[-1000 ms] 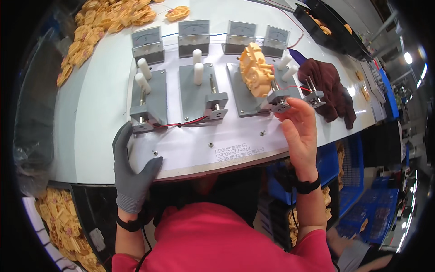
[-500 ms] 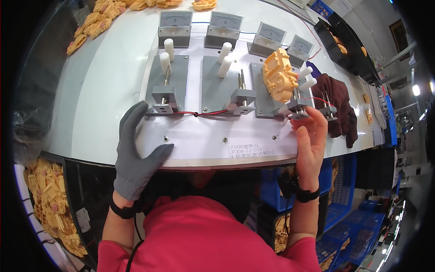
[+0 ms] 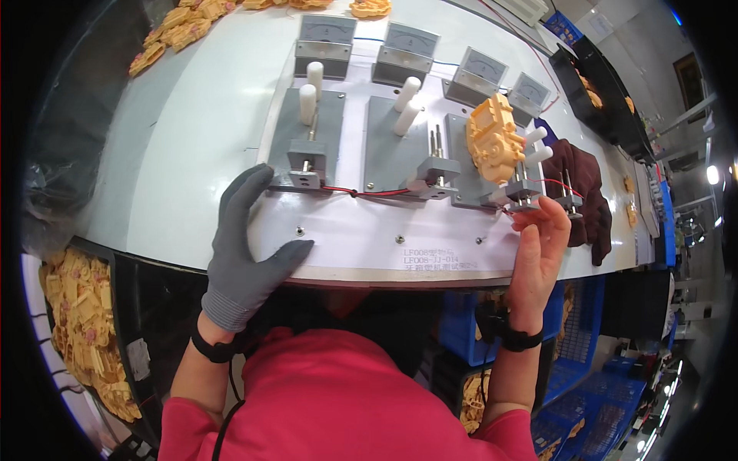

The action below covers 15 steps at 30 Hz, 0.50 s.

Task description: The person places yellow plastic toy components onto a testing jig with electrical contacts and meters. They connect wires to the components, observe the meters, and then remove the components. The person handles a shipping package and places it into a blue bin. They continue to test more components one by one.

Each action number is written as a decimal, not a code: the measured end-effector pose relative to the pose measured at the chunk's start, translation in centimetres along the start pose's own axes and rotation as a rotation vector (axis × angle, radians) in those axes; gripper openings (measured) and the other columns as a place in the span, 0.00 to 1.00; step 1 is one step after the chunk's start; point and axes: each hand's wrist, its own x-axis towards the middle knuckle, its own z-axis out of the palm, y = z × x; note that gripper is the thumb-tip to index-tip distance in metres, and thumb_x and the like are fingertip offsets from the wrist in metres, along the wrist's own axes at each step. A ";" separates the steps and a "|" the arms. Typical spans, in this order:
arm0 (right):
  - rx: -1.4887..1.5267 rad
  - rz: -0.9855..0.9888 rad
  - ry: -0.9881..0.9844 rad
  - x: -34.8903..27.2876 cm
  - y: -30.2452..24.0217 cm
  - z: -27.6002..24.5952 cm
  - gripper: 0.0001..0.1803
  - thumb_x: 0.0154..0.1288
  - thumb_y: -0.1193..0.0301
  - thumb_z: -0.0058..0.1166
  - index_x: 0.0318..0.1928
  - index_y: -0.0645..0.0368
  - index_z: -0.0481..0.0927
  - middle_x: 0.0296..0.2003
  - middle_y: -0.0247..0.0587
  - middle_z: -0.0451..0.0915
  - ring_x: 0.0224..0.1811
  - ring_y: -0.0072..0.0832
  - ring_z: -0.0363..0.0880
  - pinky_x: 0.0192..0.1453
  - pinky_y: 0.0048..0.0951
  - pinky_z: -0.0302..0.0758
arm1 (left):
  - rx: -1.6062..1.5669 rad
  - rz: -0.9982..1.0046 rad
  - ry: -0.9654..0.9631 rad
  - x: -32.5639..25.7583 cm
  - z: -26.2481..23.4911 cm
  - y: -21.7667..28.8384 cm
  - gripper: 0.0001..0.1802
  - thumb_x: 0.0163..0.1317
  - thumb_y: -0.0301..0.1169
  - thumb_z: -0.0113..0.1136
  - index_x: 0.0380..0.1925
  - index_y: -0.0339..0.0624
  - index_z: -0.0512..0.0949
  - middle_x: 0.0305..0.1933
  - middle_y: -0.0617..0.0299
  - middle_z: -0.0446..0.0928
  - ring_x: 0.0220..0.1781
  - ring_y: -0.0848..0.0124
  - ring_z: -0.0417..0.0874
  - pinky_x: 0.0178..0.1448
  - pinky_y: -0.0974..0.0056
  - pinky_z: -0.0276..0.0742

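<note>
My left hand (image 3: 247, 250), in a grey glove, lies with thumb and fingers spread at the left front of a white test board (image 3: 346, 250). Its fingertips are beside the left station's small grey block (image 3: 307, 161). My bare right hand (image 3: 538, 250) is at the third station, its loosely curled fingers close to another grey block (image 3: 524, 192); thumb and forefinger are apart. Whether those fingertips touch the block or its wires, I cannot tell. A yellow plastic gearbox-like part (image 3: 494, 138) sits tilted on that station, behind my right hand. White pegs (image 3: 407, 107) stand on the middle station's grey plate (image 3: 380, 154).
Several analog meters (image 3: 403, 50) line the board's back. Red and black wires (image 3: 361, 192) join the blocks. A dark brown cloth (image 3: 588, 192) lies right. Yellow parts are piled at the far left (image 3: 184, 27) and in a black bin (image 3: 115, 307) below. Blue crates (image 3: 576, 338) stand lower right.
The whole scene has shifted slightly right in the picture as the view turned. Both hands keep about the same places against the board, and the yellow part stays on its station.
</note>
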 end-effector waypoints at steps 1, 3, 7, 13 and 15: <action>-0.040 0.033 0.010 0.0 0.1 -0.2 0.21 0.70 0.74 0.49 0.62 0.58 0.67 0.47 0.34 0.73 0.47 0.22 0.72 0.55 0.27 0.69 | -0.006 -0.006 -0.010 0.0 0.2 0.1 0.44 0.47 0.31 0.73 0.65 0.37 0.64 0.67 0.50 0.64 0.69 0.58 0.67 0.72 0.57 0.62; -0.092 0.099 0.014 0.0 -0.3 0.6 0.21 0.70 0.73 0.49 0.62 0.57 0.68 0.47 0.33 0.73 0.47 0.22 0.71 0.54 0.25 0.68 | -0.001 -0.033 0.014 -0.8 -0.8 0.3 0.44 0.48 0.31 0.74 0.65 0.36 0.64 0.67 0.50 0.64 0.70 0.57 0.66 0.72 0.57 0.62; -0.166 0.112 0.034 -0.2 0.3 -1.2 0.24 0.71 0.66 0.48 0.65 0.55 0.65 0.45 0.33 0.71 0.44 0.22 0.67 0.51 0.25 0.67 | -0.036 0.127 0.064 -1.1 0.0 -1.0 0.43 0.51 0.36 0.73 0.65 0.39 0.63 0.68 0.47 0.62 0.71 0.51 0.61 0.74 0.54 0.60; -0.395 -0.060 -0.097 0.7 -0.1 -1.2 0.22 0.75 0.58 0.44 0.59 0.60 0.68 0.51 0.46 0.74 0.51 0.33 0.73 0.58 0.36 0.70 | 0.025 -0.015 0.014 -0.6 1.0 -0.9 0.45 0.50 0.44 0.70 0.68 0.48 0.62 0.69 0.49 0.59 0.72 0.50 0.60 0.74 0.52 0.61; -0.438 -0.117 -0.129 1.0 -1.5 -0.5 0.23 0.75 0.56 0.43 0.57 0.63 0.69 0.51 0.50 0.74 0.51 0.37 0.74 0.60 0.40 0.72 | -0.015 -0.057 -0.001 -0.9 0.6 -0.6 0.46 0.49 0.44 0.70 0.68 0.49 0.62 0.70 0.49 0.58 0.72 0.50 0.59 0.74 0.52 0.62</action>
